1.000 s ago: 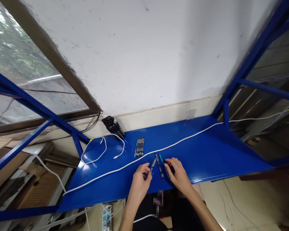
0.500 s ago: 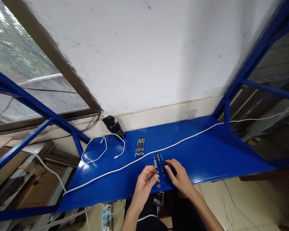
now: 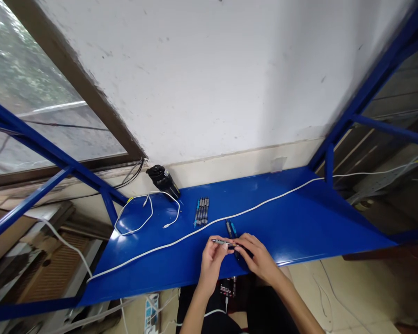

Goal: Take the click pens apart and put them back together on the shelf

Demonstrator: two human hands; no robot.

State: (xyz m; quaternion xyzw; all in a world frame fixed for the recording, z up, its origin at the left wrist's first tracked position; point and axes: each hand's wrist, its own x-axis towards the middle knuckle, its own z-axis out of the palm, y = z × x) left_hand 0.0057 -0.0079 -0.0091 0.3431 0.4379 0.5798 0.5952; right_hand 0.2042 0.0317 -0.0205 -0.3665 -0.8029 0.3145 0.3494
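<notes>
My left hand [image 3: 212, 260] is closed on a grey-and-dark pen [image 3: 219, 241] held nearly level above the blue table [image 3: 285, 227]. The fingertips of my right hand [image 3: 257, 256] pinch the other end of this pen, which is partly covered by the fingers. Beneath the hands lie a grey-gripped pen [image 3: 229, 226] and a blue pen [image 3: 233, 227], their near parts hidden. Beyond the white cable, to the left, several pens [image 3: 202, 212] lie side by side in a row.
A white cable [image 3: 257, 205] runs across the table's whole width. At the back left, a black bottle [image 3: 164, 182] stands by a looped white charging cable [image 3: 149, 218]. Blue frame posts [image 3: 329, 162] rise at both ends. A power strip [image 3: 152, 313] lies below the front edge.
My left hand has lifted the pen and turned it from upright-pointing to nearly level. My right hand has moved left from beside the blue pen and now grips the held pen's end.
</notes>
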